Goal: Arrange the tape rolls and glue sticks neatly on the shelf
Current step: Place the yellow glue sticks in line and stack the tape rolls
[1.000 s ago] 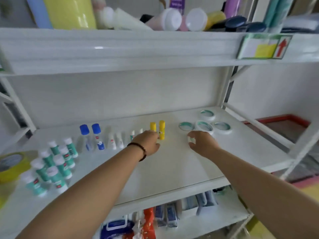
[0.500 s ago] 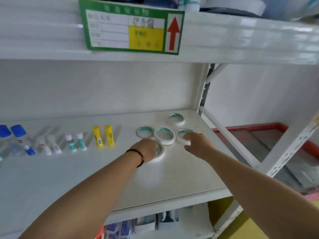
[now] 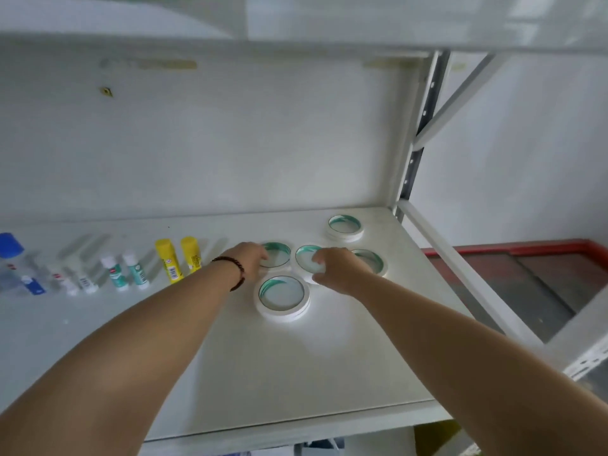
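Observation:
Several white tape rolls with green cores lie flat on the white shelf (image 3: 296, 366). My left hand (image 3: 251, 261) grips the near-left rim of the back-left tape roll (image 3: 278, 255). My right hand (image 3: 339, 269) holds the right side of the middle tape roll (image 3: 306, 256) between thumb and fingers. Another roll (image 3: 373, 260) is partly hidden behind my right hand. One roll (image 3: 283, 296) lies free in front of both hands, and one (image 3: 345, 227) sits further back. Two yellow glue sticks (image 3: 179, 263) stand to the left, then two green-and-white ones (image 3: 126, 271).
Small white sticks (image 3: 75, 283) and blue-capped bottles (image 3: 13, 258) continue the row at far left. A white shelf post and rail (image 3: 437, 241) bound the right side. The upper shelf (image 3: 296, 24) hangs overhead. A red-edged floor (image 3: 526, 258) shows beyond the rail.
The view swung right and down. My left hand let go of the front roll and moved back onto the back-left roll. My right hand shifted left onto the middle roll.

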